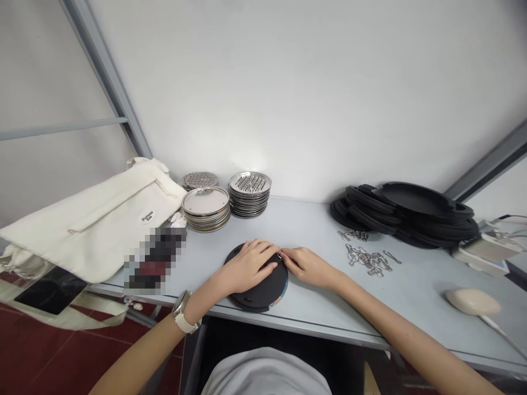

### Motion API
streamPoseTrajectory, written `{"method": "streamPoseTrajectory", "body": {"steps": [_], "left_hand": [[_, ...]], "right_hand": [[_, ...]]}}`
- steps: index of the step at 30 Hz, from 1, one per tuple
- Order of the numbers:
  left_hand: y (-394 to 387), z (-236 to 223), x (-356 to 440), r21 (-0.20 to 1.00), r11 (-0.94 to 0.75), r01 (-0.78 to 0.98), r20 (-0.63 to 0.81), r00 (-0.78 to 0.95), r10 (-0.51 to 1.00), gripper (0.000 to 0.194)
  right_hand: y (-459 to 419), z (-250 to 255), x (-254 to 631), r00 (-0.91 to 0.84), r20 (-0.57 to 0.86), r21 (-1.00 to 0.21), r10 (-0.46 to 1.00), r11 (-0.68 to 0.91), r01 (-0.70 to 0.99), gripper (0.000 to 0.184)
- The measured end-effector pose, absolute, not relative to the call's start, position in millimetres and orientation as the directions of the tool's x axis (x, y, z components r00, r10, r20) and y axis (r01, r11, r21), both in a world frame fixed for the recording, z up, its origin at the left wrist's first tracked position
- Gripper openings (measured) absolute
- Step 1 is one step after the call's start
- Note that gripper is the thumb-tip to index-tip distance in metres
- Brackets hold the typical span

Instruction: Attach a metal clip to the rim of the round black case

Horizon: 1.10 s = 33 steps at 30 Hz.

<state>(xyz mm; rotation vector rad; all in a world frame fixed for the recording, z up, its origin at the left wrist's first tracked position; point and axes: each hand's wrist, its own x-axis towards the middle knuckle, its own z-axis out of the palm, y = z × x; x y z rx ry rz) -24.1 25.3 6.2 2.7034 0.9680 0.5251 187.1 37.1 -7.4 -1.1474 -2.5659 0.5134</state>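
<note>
A round black disc (263, 291) lies near the front edge of the grey table (313, 307). My left hand (247, 266) rests flat on top of it, fingers spread, with a watch on the wrist. My right hand (307, 266) is at the disc's far right rim, fingers pinched on a small metal clip (280, 254) where both hands meet.
Stacks of metal perforated plates (249, 193) and lidded plates (206, 207) stand at the back left, beside a white cloth bag (94, 219). A pile of black rings and trays (405, 214) sits at the back right, loose metal clips (368, 258) before it. A beige oval object (473, 300) lies at the right.
</note>
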Motion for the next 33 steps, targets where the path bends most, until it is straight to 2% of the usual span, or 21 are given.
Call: {"method": "streamPoseTrajectory", "body": {"steps": [13,24,33], "left_hand": [[25.6,7.1,-24.6,0.323,-0.765,0.557,0.253,0.728,0.637,0.029],[25.7,7.2,-24.4,0.332,-0.749,0.573,0.249,0.713,0.656,0.025],[25.0,8.0,-24.2,0.339,-0.747,0.573,0.246,0.712,0.658,0.025]], "right_hand": [[38.3,-7.9,187.8,-0.630,0.110,-0.462,0.768,0.601,0.652,0.031],[37.2,-10.8,188.6,-0.628,0.131,-0.405,0.767,0.619,0.673,0.032],[36.6,-9.9,189.8,-0.631,0.147,-0.419,0.762,0.626,0.658,0.032]]}}
